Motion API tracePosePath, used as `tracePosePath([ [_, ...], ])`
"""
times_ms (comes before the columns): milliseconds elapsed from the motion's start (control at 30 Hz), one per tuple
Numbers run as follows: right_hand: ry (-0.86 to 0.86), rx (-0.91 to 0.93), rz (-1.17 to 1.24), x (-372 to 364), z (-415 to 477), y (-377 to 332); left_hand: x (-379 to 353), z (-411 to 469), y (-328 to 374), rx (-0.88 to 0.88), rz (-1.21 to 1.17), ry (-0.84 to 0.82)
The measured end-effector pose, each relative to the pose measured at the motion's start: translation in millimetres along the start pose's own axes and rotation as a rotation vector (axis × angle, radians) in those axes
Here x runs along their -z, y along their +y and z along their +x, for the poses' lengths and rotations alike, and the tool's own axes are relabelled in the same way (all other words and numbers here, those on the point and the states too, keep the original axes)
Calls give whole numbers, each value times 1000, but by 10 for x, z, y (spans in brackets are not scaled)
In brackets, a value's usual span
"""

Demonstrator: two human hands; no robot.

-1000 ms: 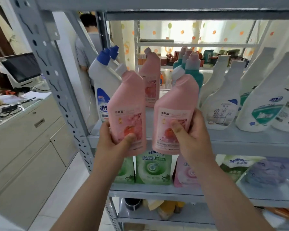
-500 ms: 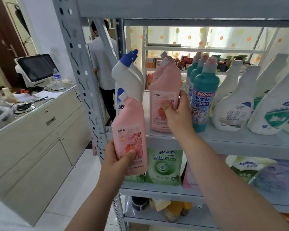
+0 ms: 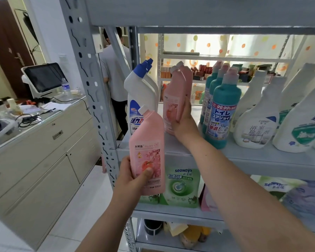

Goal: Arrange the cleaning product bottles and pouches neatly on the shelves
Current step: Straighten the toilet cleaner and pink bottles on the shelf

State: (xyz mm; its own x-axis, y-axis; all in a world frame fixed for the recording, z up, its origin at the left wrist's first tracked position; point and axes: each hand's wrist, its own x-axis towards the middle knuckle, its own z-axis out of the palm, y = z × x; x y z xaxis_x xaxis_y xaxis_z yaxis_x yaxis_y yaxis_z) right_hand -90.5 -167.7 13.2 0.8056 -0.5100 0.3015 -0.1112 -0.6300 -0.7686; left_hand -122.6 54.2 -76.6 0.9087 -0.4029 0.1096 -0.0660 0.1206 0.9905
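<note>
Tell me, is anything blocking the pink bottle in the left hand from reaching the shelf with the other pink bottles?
Only the right hand, holding the shelved pink bottle, and its forearm cross the shelf front. Nothing else visible blocks the held pink bottle.

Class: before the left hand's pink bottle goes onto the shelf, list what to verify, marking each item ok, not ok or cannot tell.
1. Left hand grips the held pink bottle securely: ok, thumb across its label.
2. Its cap is on: ok.
3. Shelved pink bottle stands upright on the shelf: ok.
4. Right hand is clear of the landing spot: not ok, it holds the shelved pink bottle.
5. Bare shelf in front of that bottle: ok.
6. Gap between white bottle and teal bottle is wide enough: cannot tell.
</note>
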Motion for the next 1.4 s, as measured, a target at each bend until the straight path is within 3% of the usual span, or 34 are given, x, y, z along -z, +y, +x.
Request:
tracePosePath([
  [500, -77, 1, -195, -96, -385, 54, 91, -125, 17, 8, 4, -52],
  [633, -25, 18, 92, 7, -1025, -19, 151, -223, -14, 29, -28, -90],
  [767, -274, -129, 545, -47, -1695, -105, 185, -421, -55, 37, -27, -145],
  [1000, -144, -282, 727, -262, -2281, 108, 220, -826, -193, 170, 100, -252],
  [1100, -138, -384, 766, -244, -2462, 199, 180, -945, -258, 263, 135, -192],
  [1200, -266, -490, 728, -208, -2565, 354, 59, -1101, -278, 602, -205, -95],
  [1267, -358, -563, 714, -186, -2599, 425, -45, -1215, -299, 696, -275, -104],
  [1400, -385, -712, 810, -120, -2636, 541, -261, -1363, -491, 622, 66, -171],
])
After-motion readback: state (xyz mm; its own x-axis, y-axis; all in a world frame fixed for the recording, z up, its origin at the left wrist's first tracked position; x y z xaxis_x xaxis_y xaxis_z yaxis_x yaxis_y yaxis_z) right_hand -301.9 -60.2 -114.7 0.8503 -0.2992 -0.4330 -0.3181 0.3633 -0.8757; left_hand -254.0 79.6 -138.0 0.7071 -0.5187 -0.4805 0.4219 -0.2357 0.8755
